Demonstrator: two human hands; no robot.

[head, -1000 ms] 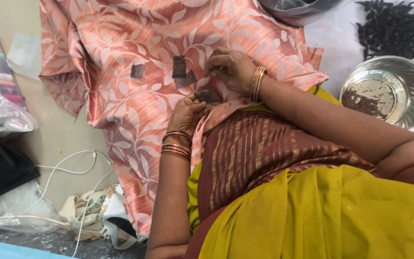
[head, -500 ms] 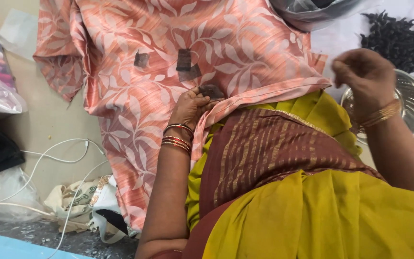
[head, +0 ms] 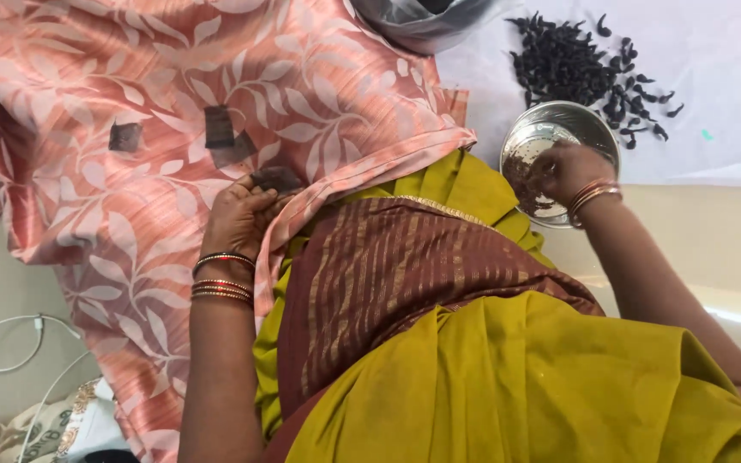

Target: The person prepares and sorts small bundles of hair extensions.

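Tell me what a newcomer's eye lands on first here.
First, the salmon-pink leaf-patterned cloth spread across the upper left, where the left hand pinches a small dark patch at its edge. Next, the round shiny steel bowl at the upper right, the right hand reaching into it, below a heap of small black curved pieces.

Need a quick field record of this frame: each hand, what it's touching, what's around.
view: head camera, looking down over the lap
left hand: on the pink leaf-print cloth, fingers pinching a small dark patch
right hand: reaching into the steel bowl; whether it grips anything cannot be told
bowl contents: dark bits on the bottom
nearby: pile of dark curved pieces on a white sheet beyond the bowl
cloth marks: two more dark patches further up
floor: white cable, lower left
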